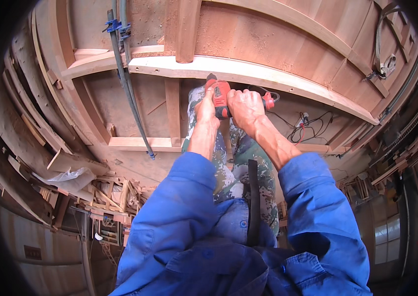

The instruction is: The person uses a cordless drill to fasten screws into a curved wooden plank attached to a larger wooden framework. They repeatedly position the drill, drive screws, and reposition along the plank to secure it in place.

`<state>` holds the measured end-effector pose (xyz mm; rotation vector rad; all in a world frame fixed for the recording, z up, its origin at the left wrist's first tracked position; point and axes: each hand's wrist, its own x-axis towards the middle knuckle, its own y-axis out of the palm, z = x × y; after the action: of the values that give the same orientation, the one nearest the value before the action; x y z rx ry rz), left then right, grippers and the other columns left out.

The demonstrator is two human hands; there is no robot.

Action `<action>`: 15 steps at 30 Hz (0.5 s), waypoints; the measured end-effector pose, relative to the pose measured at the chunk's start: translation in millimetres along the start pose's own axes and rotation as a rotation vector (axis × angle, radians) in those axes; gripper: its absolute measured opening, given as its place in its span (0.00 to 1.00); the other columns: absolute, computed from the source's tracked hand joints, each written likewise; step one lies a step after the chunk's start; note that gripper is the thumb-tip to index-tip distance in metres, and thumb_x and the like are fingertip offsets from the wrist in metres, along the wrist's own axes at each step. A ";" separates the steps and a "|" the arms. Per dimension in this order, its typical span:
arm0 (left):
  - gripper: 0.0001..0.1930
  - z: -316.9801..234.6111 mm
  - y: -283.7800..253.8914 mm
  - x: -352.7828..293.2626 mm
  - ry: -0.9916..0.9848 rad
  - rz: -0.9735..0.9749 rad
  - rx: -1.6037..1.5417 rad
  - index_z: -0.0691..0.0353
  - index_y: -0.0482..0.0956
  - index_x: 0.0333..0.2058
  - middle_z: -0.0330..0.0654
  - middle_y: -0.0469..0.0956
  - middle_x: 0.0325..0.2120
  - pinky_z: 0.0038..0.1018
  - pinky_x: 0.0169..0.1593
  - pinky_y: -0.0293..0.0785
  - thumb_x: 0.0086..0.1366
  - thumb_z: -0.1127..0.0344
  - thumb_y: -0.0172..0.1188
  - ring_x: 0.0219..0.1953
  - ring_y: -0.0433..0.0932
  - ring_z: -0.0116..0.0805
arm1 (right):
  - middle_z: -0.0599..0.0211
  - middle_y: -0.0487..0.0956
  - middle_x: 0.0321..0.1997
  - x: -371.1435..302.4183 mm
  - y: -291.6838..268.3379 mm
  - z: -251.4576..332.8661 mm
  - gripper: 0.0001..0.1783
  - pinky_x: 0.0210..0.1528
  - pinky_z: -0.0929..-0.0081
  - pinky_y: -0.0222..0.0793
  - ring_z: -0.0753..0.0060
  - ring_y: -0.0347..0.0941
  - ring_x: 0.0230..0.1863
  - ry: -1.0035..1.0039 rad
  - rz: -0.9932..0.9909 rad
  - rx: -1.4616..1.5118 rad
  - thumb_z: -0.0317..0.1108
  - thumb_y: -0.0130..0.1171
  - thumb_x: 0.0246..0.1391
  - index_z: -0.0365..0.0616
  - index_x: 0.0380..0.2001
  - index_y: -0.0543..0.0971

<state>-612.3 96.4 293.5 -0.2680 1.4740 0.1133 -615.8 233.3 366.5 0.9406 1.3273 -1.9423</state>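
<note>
Clasping the red power drill (222, 94), upper centre, the left hand (206, 107) apparently steadied its body; the right hand (246, 107) wrapped its handle (268, 101), likely for control; the chuck (211, 77) sat by the pale wooden rail (253, 74).

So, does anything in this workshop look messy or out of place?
Mildly, yes: a black cable lies in loose, tangled loops to the right of the red power tool, rather than coiled neatly. Crumpled plastic sheeting sits among the boards at left. Nothing looks plainly broken.

Head-worn fisheye view, facing down, fairly near
</note>
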 end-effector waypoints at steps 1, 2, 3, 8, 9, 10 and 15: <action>0.21 0.8 -1.0 0.5 -0.016 0.001 -0.013 0.53 0.74 0.54 0.40 0.81 0.44 0.46 0.43 0.79 0.69 0.48 0.56 0.41 0.82 0.37 | 0.55 0.82 0.33 1.3 0.0 0.8 0.18 0.38 0.61 0.76 0.56 0.80 0.37 0.006 0.028 0.006 0.28 0.67 0.36 0.38 0.35 0.75; 0.21 -0.2 -3.5 -0.1 -0.031 -0.001 -0.029 0.52 0.74 0.54 0.40 0.81 0.44 0.46 0.44 0.79 0.69 0.48 0.55 0.41 0.82 0.37 | 0.55 0.82 0.33 3.0 -5.5 4.1 0.18 0.38 0.61 0.76 0.56 0.80 0.37 0.007 0.057 0.012 0.28 0.66 0.37 0.38 0.35 0.75; 0.21 -1.8 -4.7 -1.1 -0.046 -0.003 -0.045 0.51 0.74 0.54 0.39 0.81 0.44 0.47 0.44 0.78 0.69 0.47 0.55 0.42 0.81 0.37 | 0.55 0.82 0.33 4.0 -9.1 6.4 0.17 0.38 0.61 0.76 0.56 0.80 0.37 0.008 0.086 0.017 0.28 0.66 0.37 0.37 0.35 0.76; 0.21 -1.0 -4.3 -14.1 -0.032 -0.042 -0.007 0.51 0.74 0.54 0.41 0.81 0.44 0.48 0.43 0.78 0.69 0.48 0.55 0.43 0.81 0.37 | 0.54 0.81 0.32 -4.3 -3.9 8.2 0.18 0.38 0.62 0.76 0.57 0.80 0.37 -0.022 0.016 -0.009 0.28 0.67 0.35 0.37 0.34 0.75; 0.21 0.1 -5.8 -11.4 -0.045 -0.034 -0.003 0.52 0.74 0.54 0.41 0.81 0.44 0.48 0.43 0.78 0.69 0.49 0.55 0.43 0.81 0.38 | 0.55 0.81 0.32 -5.2 -4.4 7.7 0.18 0.38 0.62 0.76 0.57 0.80 0.37 -0.023 0.030 -0.007 0.28 0.67 0.35 0.37 0.34 0.75; 0.21 -1.8 -4.6 -7.1 -0.057 -0.026 0.002 0.52 0.74 0.54 0.41 0.81 0.43 0.48 0.43 0.78 0.69 0.49 0.55 0.42 0.81 0.38 | 0.55 0.81 0.32 -3.9 -5.9 5.4 0.18 0.37 0.62 0.76 0.56 0.80 0.37 -0.024 0.043 -0.003 0.28 0.67 0.35 0.37 0.34 0.75; 0.17 -9.3 8.1 -20.2 0.004 -0.084 -0.129 0.64 0.80 0.44 0.43 0.83 0.35 0.37 0.30 0.81 0.65 0.56 0.63 0.29 0.83 0.36 | 0.56 0.81 0.32 1.8 -5.6 3.3 0.19 0.38 0.62 0.75 0.56 0.80 0.38 -0.018 0.040 0.019 0.27 0.67 0.35 0.38 0.35 0.75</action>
<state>-625.2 103.7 311.9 -0.4339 1.4590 0.1406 -622.0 231.8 368.7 0.9494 1.2727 -1.9322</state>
